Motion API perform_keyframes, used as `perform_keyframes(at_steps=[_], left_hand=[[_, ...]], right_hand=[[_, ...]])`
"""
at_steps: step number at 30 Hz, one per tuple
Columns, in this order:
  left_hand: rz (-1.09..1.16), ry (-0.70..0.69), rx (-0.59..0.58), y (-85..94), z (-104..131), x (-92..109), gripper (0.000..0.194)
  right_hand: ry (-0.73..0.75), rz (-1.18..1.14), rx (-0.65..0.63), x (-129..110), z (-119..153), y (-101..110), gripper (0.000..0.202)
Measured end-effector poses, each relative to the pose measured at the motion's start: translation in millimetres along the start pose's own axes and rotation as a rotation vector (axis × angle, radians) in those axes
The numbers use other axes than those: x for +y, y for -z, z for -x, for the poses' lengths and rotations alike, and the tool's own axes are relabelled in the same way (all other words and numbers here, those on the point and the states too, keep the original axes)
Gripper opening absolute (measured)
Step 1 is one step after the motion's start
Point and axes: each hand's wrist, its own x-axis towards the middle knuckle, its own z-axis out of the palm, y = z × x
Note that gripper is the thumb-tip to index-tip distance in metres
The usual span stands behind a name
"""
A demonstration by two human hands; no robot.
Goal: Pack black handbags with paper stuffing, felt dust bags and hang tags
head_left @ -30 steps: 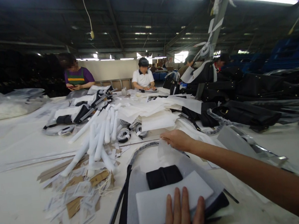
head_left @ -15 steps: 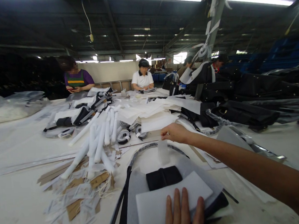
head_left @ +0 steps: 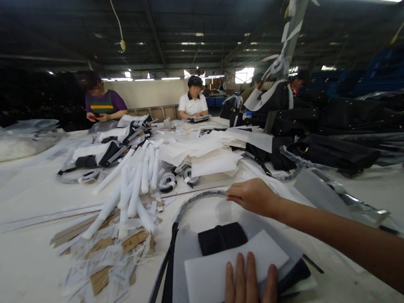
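Observation:
My left hand (head_left: 248,286) lies flat with its fingers stretched out on a folded white foam sheet (head_left: 206,283). Beneath the foam is a black handbag (head_left: 167,289), its front covered by a pale translucent sheet (head_left: 177,252). A small black rolled piece with a band across it (head_left: 223,238) rests just above the foam. The bag's arched handle (head_left: 192,198) is wrapped in clear film. My right hand (head_left: 253,198) is closed in a pinch above the handle's right side, and a small translucent strip (head_left: 223,211) hangs from its fingertips.
White foam tubes (head_left: 136,185) are heaped left of centre, with tags and small packets (head_left: 109,263) nearer. White paper sheets (head_left: 213,160) lie ahead. Black bags (head_left: 332,152) are piled at right. One person (head_left: 104,103) sits far left, another (head_left: 192,103) across the table.
My right hand has moved slightly right and down with the translucent strip, which now hangs lower against the handle area. My left hand stays on the foam sheet.

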Motion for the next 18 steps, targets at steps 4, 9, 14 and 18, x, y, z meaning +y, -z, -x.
perform_keyframes(at_steps=[4, 9, 14, 18], left_hand=[[-0.040, -0.145, -0.226, 16.9, -7, -8, 0.038], [-0.031, -0.190, -0.397, 31.4, -15, -14, 0.040], [0.013, -0.184, -0.479, 38.7, -20, -16, 0.036], [0.054, -0.187, -0.498, 43.4, -25, -20, 0.038]], right_hand=[[0.098, 0.086, 0.088, -13, 46, -2, 0.017], [0.161, 0.057, 0.133, -31, 95, -9, 0.015], [0.123, 0.011, 0.173, -47, 117, -6, 0.020], [0.072, -0.006, 0.192, -56, 126, -1, 0.022]])
